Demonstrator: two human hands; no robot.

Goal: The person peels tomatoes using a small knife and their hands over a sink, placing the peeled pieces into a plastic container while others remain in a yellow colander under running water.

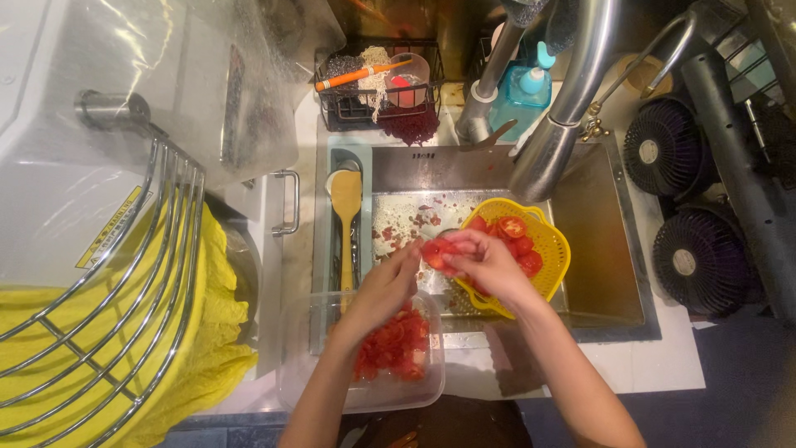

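Hands [452, 259] meet over the sink [597, 241]: right hand [489, 261] closes around a tomato piece [438, 251], left hand [385, 286] pinching it (seeding, apparently). Next: careful transfer between yellow colander [551, 241] and clear container [365, 390].

The yellow plastic colander [549, 249] sits inside the steel sink [609, 249]. The clear plastic container [365, 390] rests at the sink's front-left corner. The wooden spatula [346, 224] lies along its left edge.
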